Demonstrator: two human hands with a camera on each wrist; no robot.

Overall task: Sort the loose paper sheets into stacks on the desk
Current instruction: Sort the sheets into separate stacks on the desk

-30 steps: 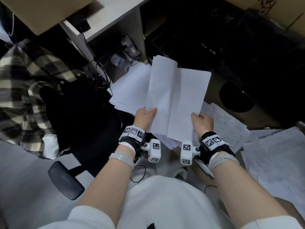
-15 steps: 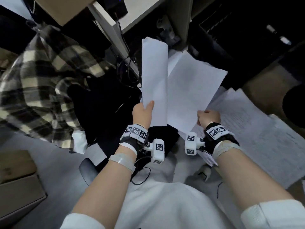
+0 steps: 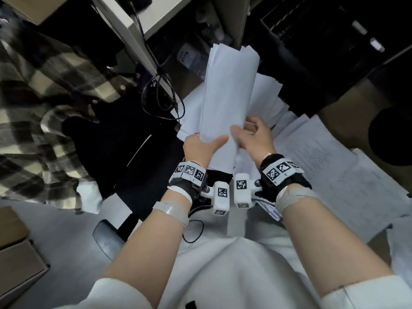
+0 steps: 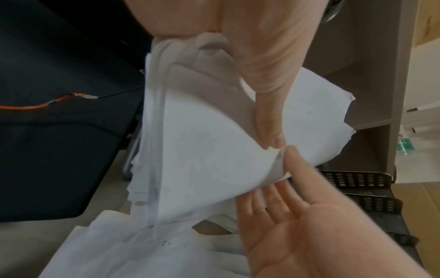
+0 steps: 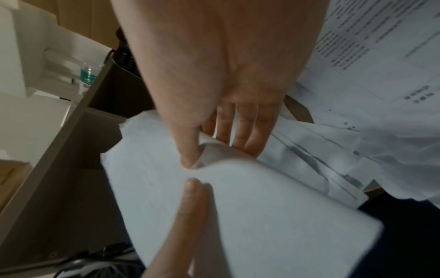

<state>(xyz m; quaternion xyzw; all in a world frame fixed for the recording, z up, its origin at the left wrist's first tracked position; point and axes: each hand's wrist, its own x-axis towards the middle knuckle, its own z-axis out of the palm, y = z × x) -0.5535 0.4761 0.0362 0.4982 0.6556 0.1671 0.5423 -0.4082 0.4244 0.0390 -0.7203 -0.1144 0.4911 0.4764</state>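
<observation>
Sheets that half a second ago stood split into two fans, one in each hand, are now gathered into a single upright bundle point(image 3: 229, 94); a second ago they lay spread wide and flat between the hands; the bundle has closed up and risen toward twelve o'clock; by my reading the collecting step is nearly finished and squaring the edges, then laying the bundle on a stack, comes next

Left hand point(image 3: 200, 146) grips the bundle's lower end, thumb across the near face and fingers curled behind it, as the left wrist view confirms; the bundle stands almost vertical above it, its top edges uneven and stepped

Right hand point(image 3: 256, 134) sits at three o'clock of the left, just beside it; its thumb point(image 5: 188, 150) pinches a curled corner of the paper against the fingers point(image 5: 240, 129), which lie nearly straight behind the sheet; so it holds lightly, at the edge only

Printed pages point(image 3: 330, 166) lie spread at three to four o'clock of the hands, overlapping loosely and not yet squared; more white sheets point(image 3: 267, 97) lie under and behind the bundle; black mesh trays point(image 4: 357, 180) show in the left wrist view beyond the bundle; a plaid shirt point(image 3: 44, 97) hangs at nine o'clock; cables point(image 3: 160, 94) dangle from the desk edge point(image 3: 133, 34) at eleven o'clock
</observation>
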